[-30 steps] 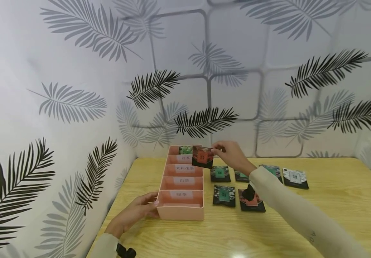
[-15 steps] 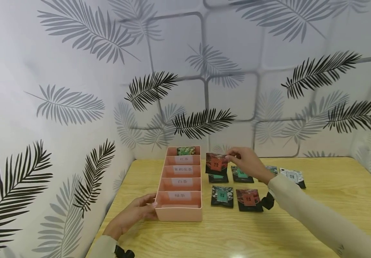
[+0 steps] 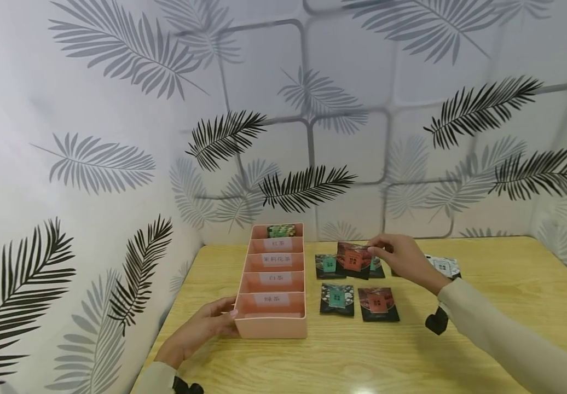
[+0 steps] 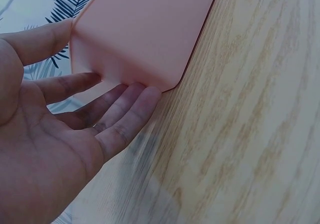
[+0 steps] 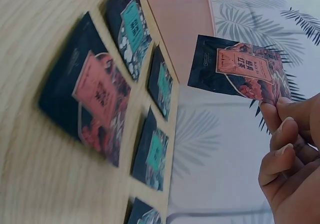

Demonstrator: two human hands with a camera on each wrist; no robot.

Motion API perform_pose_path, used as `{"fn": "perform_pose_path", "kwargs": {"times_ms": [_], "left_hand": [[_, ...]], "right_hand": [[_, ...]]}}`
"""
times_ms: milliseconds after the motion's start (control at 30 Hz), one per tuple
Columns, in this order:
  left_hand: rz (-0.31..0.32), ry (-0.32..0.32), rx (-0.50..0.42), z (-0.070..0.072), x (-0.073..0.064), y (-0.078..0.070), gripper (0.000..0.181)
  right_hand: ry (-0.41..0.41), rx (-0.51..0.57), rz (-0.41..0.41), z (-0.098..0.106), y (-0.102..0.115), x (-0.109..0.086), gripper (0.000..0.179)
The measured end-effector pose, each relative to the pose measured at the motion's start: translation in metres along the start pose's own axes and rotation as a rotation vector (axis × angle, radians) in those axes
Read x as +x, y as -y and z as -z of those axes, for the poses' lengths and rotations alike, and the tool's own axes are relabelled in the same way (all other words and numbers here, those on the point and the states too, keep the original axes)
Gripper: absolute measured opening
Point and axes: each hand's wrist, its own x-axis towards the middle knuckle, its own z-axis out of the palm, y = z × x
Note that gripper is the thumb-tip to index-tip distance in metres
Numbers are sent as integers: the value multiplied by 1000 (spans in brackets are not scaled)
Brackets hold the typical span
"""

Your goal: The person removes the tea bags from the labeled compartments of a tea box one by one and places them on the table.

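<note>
My right hand (image 3: 404, 260) pinches a black tea sachet (image 3: 353, 261) with a red label by its right edge. In the head view it overlaps the green-labelled tea sachets behind it. The right wrist view shows thumb and forefinger at one edge of the sachet (image 5: 240, 67), label facing the camera. My left hand (image 3: 200, 328) touches the near left corner of a pink divided box (image 3: 272, 328). In the left wrist view its thumb is at the rim and the extended fingers (image 4: 131, 119) rest against the wall (image 4: 145, 28). A green sachet (image 3: 281, 231) is in the far compartment.
On the wooden table (image 3: 273, 364), right of the box, lie a green-labelled sachet (image 3: 337, 299), a red-labelled sachet (image 3: 379, 304), another green-labelled one (image 3: 325, 266) and a white one (image 3: 443, 266). White labels mark the box's dividers. Leaf-patterned walls (image 3: 273, 65) stand behind and left.
My right hand has carried the red-labelled sachet rightward, from the box's far right edge to over the back row of sachets. My left hand stays at the box's corner.
</note>
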Motion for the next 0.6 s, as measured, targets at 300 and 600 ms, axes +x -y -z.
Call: {"fn": "perform_pose_path", "kwargs": {"times_ms": [300, 600], "left_hand": [[7, 0, -9, 0, 1, 0, 64], [9, -11, -11, 2, 1, 3, 62]], "right_hand": [[-1, 7, -63, 15, -29, -28, 20], [13, 7, -108, 33, -47, -57, 23]]}}
